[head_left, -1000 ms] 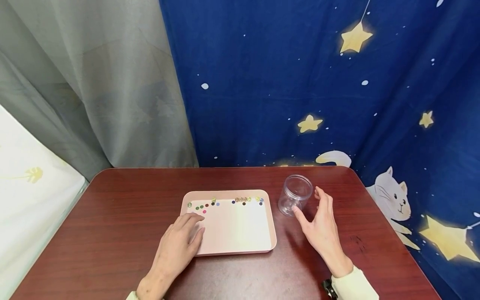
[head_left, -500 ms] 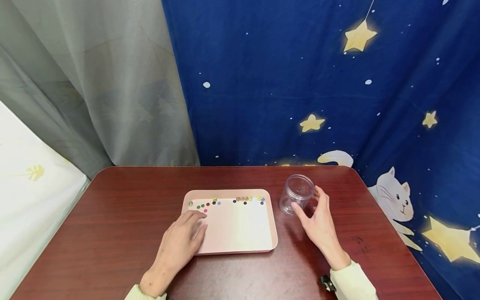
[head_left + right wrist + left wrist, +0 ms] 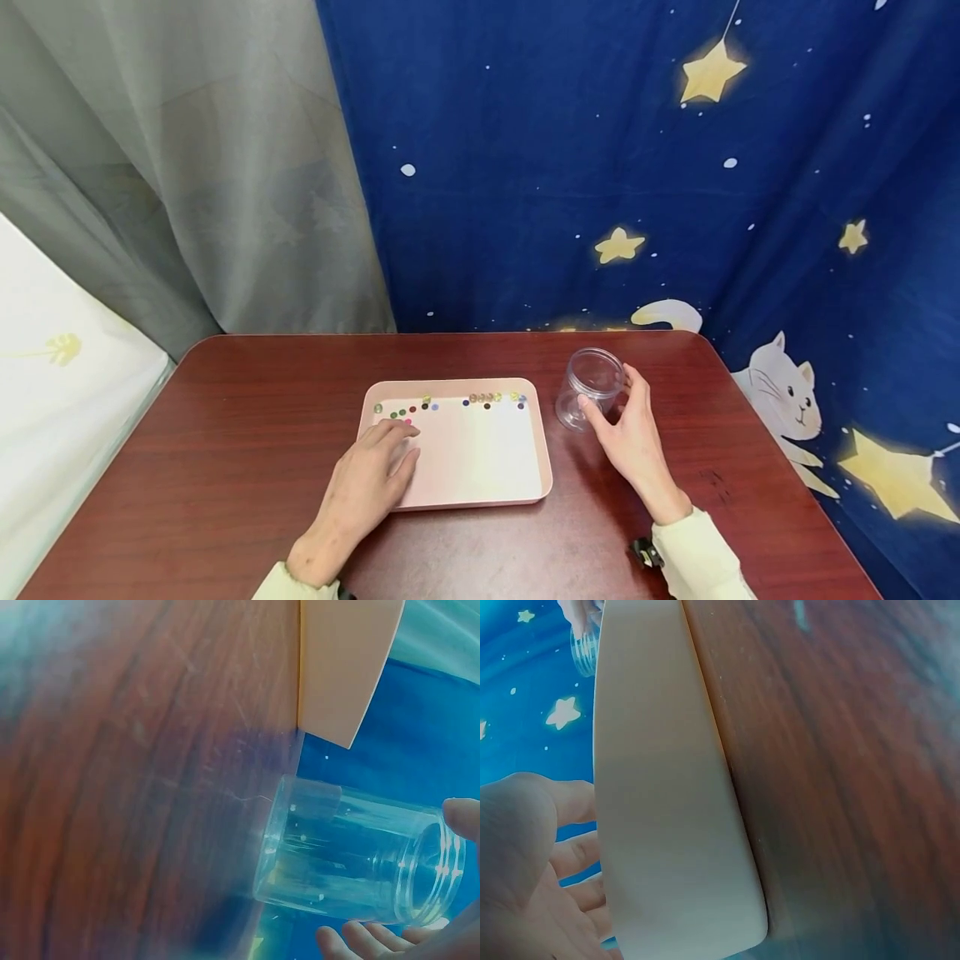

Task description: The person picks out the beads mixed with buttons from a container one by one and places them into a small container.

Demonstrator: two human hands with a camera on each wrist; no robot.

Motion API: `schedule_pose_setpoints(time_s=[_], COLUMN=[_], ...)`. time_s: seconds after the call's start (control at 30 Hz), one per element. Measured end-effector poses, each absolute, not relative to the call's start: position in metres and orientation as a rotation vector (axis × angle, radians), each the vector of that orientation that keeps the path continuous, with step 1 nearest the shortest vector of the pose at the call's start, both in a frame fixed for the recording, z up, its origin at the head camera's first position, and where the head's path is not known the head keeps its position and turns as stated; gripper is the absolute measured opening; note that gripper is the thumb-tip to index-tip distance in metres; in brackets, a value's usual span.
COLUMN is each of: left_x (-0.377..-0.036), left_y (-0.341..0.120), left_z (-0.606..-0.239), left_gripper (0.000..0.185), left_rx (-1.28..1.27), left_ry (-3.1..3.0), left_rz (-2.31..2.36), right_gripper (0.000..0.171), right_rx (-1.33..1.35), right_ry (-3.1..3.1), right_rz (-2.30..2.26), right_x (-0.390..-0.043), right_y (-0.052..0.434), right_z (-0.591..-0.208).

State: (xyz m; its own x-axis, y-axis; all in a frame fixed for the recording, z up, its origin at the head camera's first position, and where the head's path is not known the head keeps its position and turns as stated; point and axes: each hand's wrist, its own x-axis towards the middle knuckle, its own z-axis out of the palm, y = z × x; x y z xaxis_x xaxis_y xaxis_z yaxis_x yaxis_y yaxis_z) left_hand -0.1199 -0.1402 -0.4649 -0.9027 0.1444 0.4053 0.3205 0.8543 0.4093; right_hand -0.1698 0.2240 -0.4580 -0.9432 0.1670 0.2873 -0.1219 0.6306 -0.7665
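Note:
A shallow pale pink tray (image 3: pixel 480 503) lies on the table, with several small round coloured beads (image 3: pixel 482 398) strung out along its far side. My left hand (image 3: pixel 363 479) hovers over the tray's left part, fingers loosely bent and nothing seen between them; its palm hides that corner. In the left wrist view, the tray's outer wall (image 3: pixel 664 772) covers the fingertips. To the right of the tray stands an upright clear lidless jar (image 3: pixel 592 387). My right hand (image 3: pixel 633 442) is around it, thumb in front and relaxed fingers at its right. The right wrist view shows a gap between the fingers and the jar wall.
The reddish-brown wooden table (image 3: pixel 247 433) ends at a back edge just beyond the jar. Behind it hang a grey curtain (image 3: pixel 262 208) and a blue star-patterned curtain (image 3: pixel 510 208). A white cloth (image 3: pixel 60 400) hangs at the left.
My right hand has moved slightly left, closer about the jar. The left hand has shifted slightly right over the tray. Tray, beads and jar keep their places.

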Motion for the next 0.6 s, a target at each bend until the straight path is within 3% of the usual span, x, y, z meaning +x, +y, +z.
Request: schedule_pose_setpoints(time_s=[0.27, 0.6], left_x=[-0.123, -0.125], left_y=[-0.138, -0.138], left_z=[-0.467, -0.469], left_gripper=[0.022, 0.021], left_rx=[-0.353, -0.349], left_ry=[-2.685, -2.708], left_rz=[-0.682, -0.697], right_gripper=[0.088, 0.098], right_rx=[-0.027, -0.073], right_ry=[-2.520, -2.532], right_rz=[1.262, 1.318], right_x=[-0.176, -0.182], right_y=[0.225, 0.224], right_z=[-0.459, -0.461])
